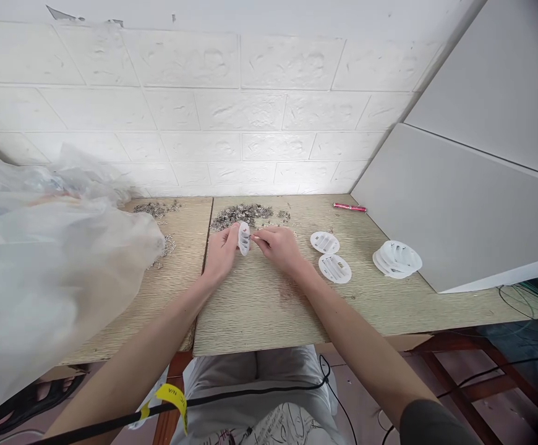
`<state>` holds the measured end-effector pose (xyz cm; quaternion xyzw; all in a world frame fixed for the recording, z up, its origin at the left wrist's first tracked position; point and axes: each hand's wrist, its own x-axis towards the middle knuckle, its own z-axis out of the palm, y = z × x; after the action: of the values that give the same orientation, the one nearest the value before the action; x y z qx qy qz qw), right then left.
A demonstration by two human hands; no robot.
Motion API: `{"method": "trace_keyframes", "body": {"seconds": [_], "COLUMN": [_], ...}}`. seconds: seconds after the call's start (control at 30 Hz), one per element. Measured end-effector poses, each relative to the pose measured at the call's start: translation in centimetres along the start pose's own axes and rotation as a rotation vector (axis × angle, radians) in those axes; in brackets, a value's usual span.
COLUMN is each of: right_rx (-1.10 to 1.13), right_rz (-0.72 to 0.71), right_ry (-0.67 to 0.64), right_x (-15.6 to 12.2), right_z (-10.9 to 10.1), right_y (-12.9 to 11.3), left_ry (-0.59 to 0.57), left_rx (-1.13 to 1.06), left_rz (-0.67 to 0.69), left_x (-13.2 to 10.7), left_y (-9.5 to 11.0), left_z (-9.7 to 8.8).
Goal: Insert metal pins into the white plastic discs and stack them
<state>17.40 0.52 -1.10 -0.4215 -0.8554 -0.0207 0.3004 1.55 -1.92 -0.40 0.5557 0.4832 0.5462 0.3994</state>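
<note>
My left hand (225, 247) grips a white round plastic disc (243, 238), held on edge above the wooden table (260, 309). My right hand (278, 245) is closed in a pinch against the disc's right face, holding something small I cannot make out. Just beyond both hands lies a pile of small metal parts (241, 214). Two white slotted discs (329, 255) lie flat to the right of my right hand, and a stack of several more discs (397, 258) sits further right.
A large clear plastic bag (51, 272) covers the table's left side, with more metal parts (157, 209) scattered near it. A red pen (349, 207) lies by the wall. A grey board (464, 204) leans at the right. Cables hang below the table edge.
</note>
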Motion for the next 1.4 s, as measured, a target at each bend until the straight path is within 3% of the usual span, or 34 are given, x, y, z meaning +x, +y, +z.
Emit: {"method": "trace_keyframes", "body": {"seconds": [0.37, 1.4], "right_rx": [0.197, 0.039], "right_rz": [0.085, 0.012], "right_ry": [0.022, -0.047], "right_x": [0.1, -0.2], "right_z": [-0.7, -0.3], "right_y": [-0.2, -0.4], "left_ry": [0.037, 0.033], "left_rx": [-0.183, -0.17], "left_rz": [-0.077, -0.103], "left_x": [0.9, 0.2], "left_y": [0.0, -0.3], "left_z": [-0.2, 0.3]}}
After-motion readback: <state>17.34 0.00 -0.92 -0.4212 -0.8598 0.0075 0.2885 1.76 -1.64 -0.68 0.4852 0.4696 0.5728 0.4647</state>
